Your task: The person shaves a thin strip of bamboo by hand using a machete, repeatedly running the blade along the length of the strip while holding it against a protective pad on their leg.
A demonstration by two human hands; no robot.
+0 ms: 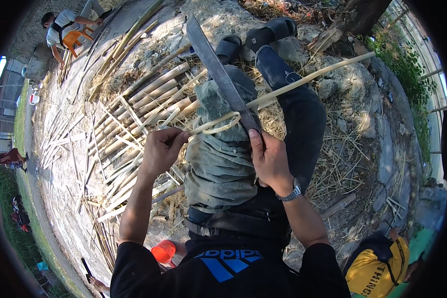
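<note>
My right hand [272, 158] is closed round the grip end of a machete [216, 69], its thumb lying along the flat of the blade. The long dark blade points away from me and slightly left, over my lap. A pale bamboo strip [313, 75] runs from the blade toward the far right, across my dark trouser leg. My left hand [163, 149] pinches its near end between thumb and forefinger. By the blade, a thin sliver of bamboo [228, 120] curls into a loop. A folded grey-green cloth [218, 164] covers my left thigh beneath the blade.
Several cut bamboo poles [159, 94] and split strips [119, 184] lie on the ground to my left. An orange-red bucket [164, 252] stands near my left side. One person [64, 25] sits far left; another in a yellow shirt [377, 268] is near right. Rocks [342, 82] lie ahead.
</note>
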